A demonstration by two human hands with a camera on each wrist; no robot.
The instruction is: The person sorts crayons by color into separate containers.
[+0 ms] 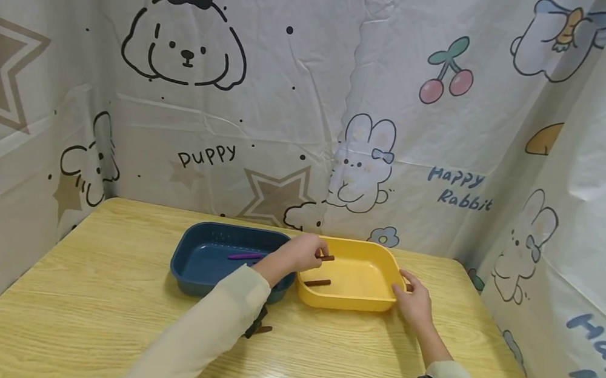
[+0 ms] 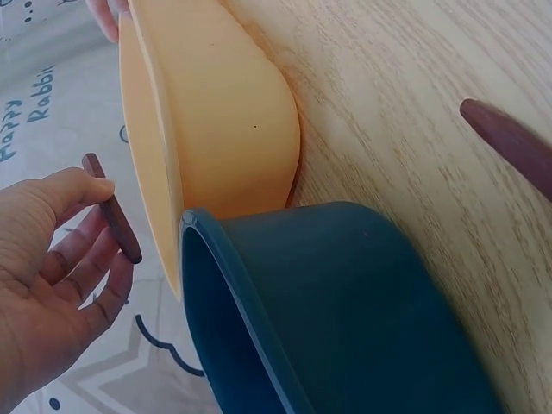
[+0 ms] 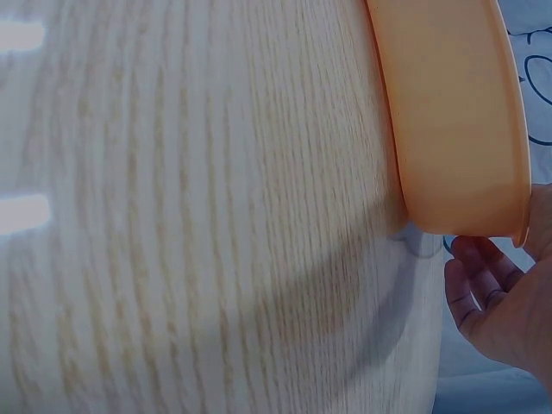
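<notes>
Left grip [image 1: 305,253] pinches brown stick [image 1: 326,257]; backdrop [image 1: 207,157] reads "Puppy".

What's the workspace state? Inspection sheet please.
Surface: wooden table, glare spot near front edge.
Job's things: yellow bin with one brown stick inside; blue bin touching it, purple stick inside.
Clutter: another stick on table by left sleeve.
Hands: left hand pinches a brown stick over yellow bin; right hand rests on yellow bin's right rim.
Cables: nothing seen.
Surroundings: cartoon-print sheet on three sides.
</notes>
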